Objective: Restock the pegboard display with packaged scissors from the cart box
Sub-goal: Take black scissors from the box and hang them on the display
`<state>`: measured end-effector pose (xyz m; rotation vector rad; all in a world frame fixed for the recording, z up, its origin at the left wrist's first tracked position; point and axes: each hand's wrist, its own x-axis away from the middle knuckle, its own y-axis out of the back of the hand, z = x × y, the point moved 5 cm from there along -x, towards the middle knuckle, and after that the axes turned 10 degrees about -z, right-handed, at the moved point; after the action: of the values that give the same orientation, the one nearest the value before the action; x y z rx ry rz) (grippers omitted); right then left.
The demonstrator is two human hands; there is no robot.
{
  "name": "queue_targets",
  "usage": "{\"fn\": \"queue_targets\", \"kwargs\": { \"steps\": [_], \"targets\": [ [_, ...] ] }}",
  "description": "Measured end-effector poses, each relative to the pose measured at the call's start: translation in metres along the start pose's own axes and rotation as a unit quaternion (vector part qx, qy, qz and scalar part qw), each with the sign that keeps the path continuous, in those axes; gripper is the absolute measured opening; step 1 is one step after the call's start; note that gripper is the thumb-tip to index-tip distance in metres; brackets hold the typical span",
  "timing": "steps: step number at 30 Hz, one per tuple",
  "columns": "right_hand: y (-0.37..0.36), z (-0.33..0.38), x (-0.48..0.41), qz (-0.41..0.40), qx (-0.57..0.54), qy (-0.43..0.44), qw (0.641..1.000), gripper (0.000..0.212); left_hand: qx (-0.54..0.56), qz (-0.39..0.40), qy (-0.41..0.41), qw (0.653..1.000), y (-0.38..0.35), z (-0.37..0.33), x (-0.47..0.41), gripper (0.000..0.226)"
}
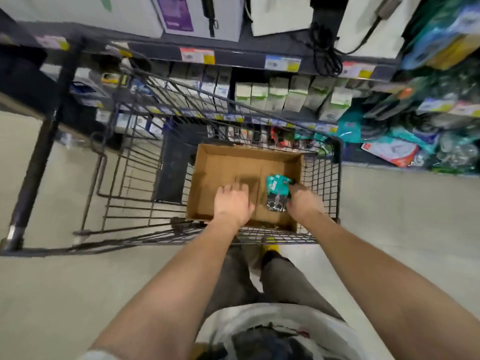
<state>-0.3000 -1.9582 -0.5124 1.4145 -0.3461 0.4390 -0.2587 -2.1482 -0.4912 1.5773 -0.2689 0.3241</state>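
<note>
While right hand (302, 201) grips scissors pack (278, 192), teal end points away.

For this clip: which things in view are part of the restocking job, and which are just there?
Job: scissor packs, cardboard box, cart, right hand gripping the packs, left hand over the box.
Just there: boxed shelf goods, shelf price tags, black cable.
</note>
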Motion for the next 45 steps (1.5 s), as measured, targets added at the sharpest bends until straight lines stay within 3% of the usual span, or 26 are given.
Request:
{"fn": "queue_targets", "kwargs": {
  "steps": [5, 8, 14, 19, 28, 34, 45],
  "targets": [
    [-0.013, -0.001, -0.009, 0.024, -0.01, -0.046, 0.999, 0.047, -0.001, 0.028, -0.054, 0.998, -0.018, -0.004, -0.041, 0.046],
    [-0.023, -0.007, -0.019, 0.029, -0.024, -0.062, 0.997, 0.05, 0.034, 0.044, -0.049, 0.997, -0.036, -0.008, -0.059, 0.049],
    [-0.049, -0.03, -0.047, 0.029, -0.06, -0.118, 0.991, 0.033, 0.058, 0.069, -0.016, 0.996, -0.078, -0.023, -0.104, 0.053],
    [-0.079, -0.05, -0.071, 0.022, -0.088, -0.127, 0.988, 0.032, 0.056, 0.092, -0.029, 0.994, -0.123, -0.052, -0.131, 0.042],
    [-0.109, -0.072, -0.083, -0.016, -0.142, -0.13, 0.981, 0.042, 0.147, 0.14, 0.088, 0.975, -0.207, -0.081, -0.141, 0.038],
    [-0.108, -0.077, -0.085, -0.012, -0.133, -0.108, 0.985, 0.046, 0.313, 0.129, 0.225, 0.914, -0.236, -0.081, -0.151, 0.031],
    [-0.12, -0.065, -0.086, -0.043, -0.138, -0.108, 0.984, 0.035, 0.384, 0.149, 0.275, 0.869, -0.259, -0.078, -0.151, 0.042]
  ]
}}
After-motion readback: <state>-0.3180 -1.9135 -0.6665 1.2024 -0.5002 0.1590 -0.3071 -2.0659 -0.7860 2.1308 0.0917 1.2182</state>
